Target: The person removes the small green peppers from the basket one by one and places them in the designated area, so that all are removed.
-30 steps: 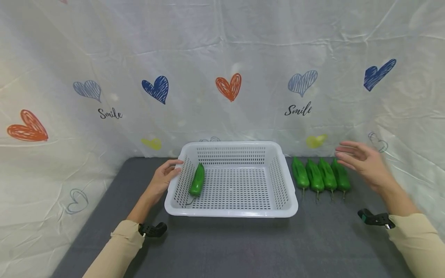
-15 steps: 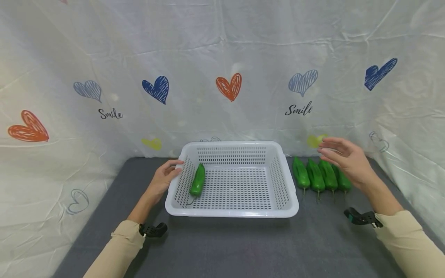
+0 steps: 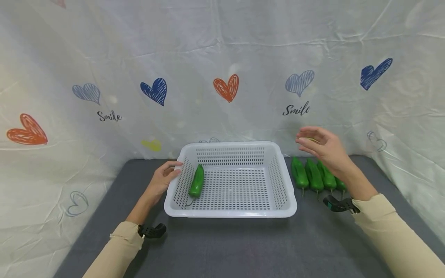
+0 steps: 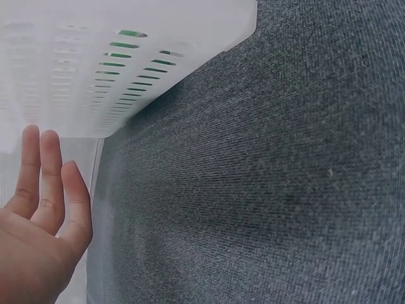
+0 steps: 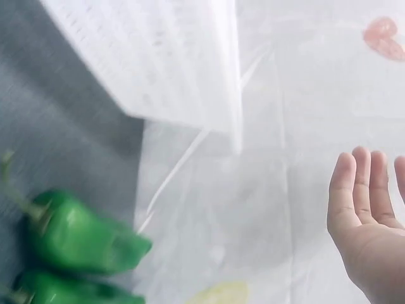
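My left hand (image 3: 162, 178) holds the left rim of a white plastic basket (image 3: 229, 213), thumb and a fingertip at the rim. In the left wrist view, straight fingers (image 4: 50, 183) lie along the basket's outer slotted wall. One green pepper (image 3: 197, 181) with a thin stem lies inside the basket, at its left end. Several more green peppers (image 3: 314, 175) lie side by side on the table, right of the basket. Over them is my right hand (image 3: 321, 146), raised, fingers loosely bent and pointing left, holding nothing; its forearm partly hides the rightmost pepper.
A dark grey cloth covers the table (image 3: 226, 247). Close behind the basket hangs a white curtain (image 3: 194, 50) printed with hearts and "Smile". Each wrist wears a black strapped device (image 3: 152, 231).
My right hand has moved left across the row of peppers, toward the basket, and slightly up. The left hand, the basket and the peppers stay in place.
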